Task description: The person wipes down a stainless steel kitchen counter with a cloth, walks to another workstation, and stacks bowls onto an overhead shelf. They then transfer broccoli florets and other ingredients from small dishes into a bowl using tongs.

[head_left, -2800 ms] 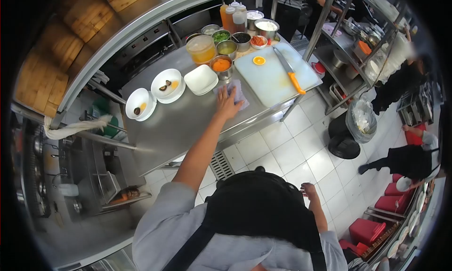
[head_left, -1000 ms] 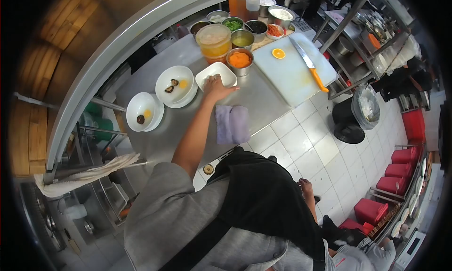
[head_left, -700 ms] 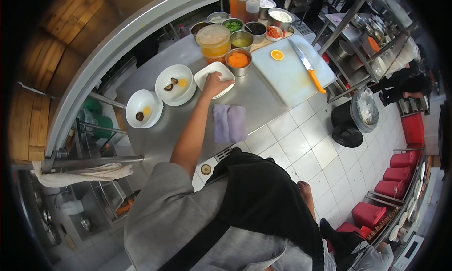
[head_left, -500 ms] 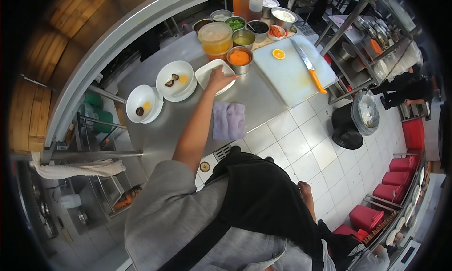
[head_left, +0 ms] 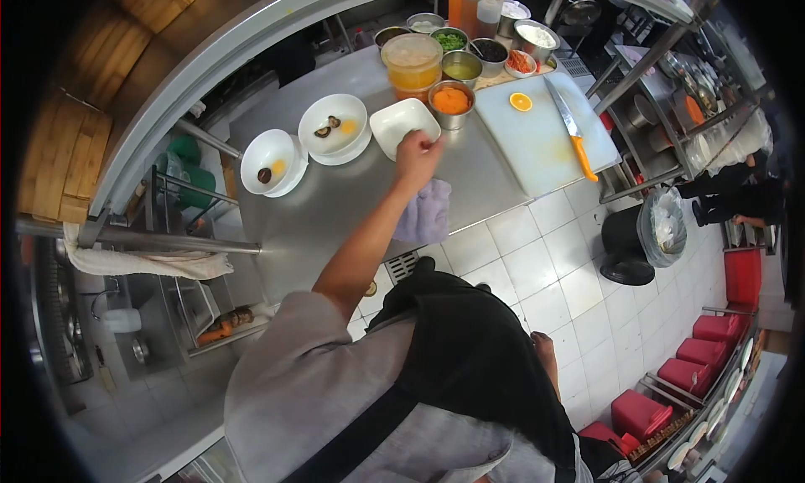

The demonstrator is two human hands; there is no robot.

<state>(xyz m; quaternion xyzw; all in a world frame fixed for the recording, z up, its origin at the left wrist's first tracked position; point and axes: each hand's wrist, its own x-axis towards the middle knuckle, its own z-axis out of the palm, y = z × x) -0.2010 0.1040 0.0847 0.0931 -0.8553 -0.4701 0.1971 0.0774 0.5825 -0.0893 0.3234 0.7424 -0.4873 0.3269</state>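
Observation:
My left hand [head_left: 418, 158] is over the near rim of a white square dish [head_left: 387, 129]. Its fingers are bunched together, and what they hold, if anything, is hidden. Just below that hand a folded lilac cloth [head_left: 424, 215] lies at the table's edge. Left of the dish stand two white bowls, a nearer one [head_left: 293, 166] and a farther one [head_left: 362, 124], each with dark mushroom-like pieces and something yellow inside. My right hand [head_left: 545, 350] hangs low beside the black apron, fingers curled; I cannot see inside them.
Behind the dish are a metal pot of orange food [head_left: 452, 101], a lidded tub [head_left: 413, 57], several small containers and squeeze bottles [head_left: 489, 15]. A cutting board [head_left: 537, 139] carries half an orange [head_left: 521, 102] and an orange-handled knife [head_left: 573, 129]. Another person stands at far right.
My left hand has drawn back from inside the square dish toward its near rim, fingers now bunched. The view has shifted slightly. The dish and bowls keep their places.

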